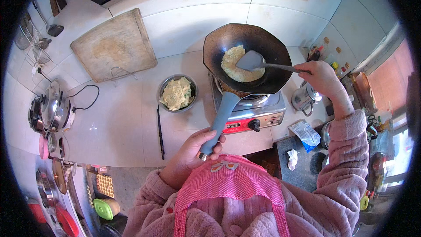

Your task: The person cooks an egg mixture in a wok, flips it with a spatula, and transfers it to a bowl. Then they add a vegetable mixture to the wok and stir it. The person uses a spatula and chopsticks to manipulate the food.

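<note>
My left hand [199, 146] is wrapped around the blue-grey handle [223, 115] of a dark wok [276, 44], which is tilted over a gas stove [250, 112]. Inside the wok lies a pale yellow pancake [235, 64]. With my right hand [320, 77] I grip the thin handle of a grey spatula [251, 61]. Its blade rests over the pancake's right part and hides some of it. Left of the stove, a metal bowl [194, 106] holds several folded pancakes [176, 93], with green bits showing.
Black chopsticks [160, 131] lie left of my left hand. A wooden cutting board [115, 46] leans on the tiled wall. An electric cooker [56, 105] with a cord stands far left. On the right are a metal pot [304, 98], a plastic packet [306, 135] and several bottles [317, 52].
</note>
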The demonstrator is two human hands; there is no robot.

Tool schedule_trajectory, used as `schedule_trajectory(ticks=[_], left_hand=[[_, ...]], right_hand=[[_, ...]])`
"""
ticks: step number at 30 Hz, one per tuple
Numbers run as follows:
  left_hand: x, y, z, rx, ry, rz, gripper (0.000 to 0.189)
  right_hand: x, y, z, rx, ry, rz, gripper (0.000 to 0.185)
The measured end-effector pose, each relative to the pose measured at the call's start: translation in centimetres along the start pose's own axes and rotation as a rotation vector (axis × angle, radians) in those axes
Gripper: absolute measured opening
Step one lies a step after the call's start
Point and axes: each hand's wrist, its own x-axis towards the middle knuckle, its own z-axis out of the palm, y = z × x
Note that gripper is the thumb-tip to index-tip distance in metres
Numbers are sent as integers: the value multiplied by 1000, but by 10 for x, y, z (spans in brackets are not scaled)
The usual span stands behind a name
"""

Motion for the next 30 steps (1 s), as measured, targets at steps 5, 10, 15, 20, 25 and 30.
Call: schedule_trajectory(ticks=[5,10,15,20,25,30], left_hand=[[6,-9,-5,-80,-92,-38,33],[11,-18,-9,-45,-87,-41,32],[9,-17,-5,-52,-60,-47,34],[10,-19,-7,-68,-80,-35,37],[9,-20,-7,-75,-66,-32,37],[7,-19,-2,-56,-56,-22,37]], right_hand=[[-7,-1,-9,6,31,78,22],[-10,6,3,47,-29,64,25],[-16,6,2,20,-181,82,24],[-22,-2,-4,74,-224,-4,22],[-19,-15,-12,190,-190,59,22],[-6,-5,-4,43,-21,-50,22]])
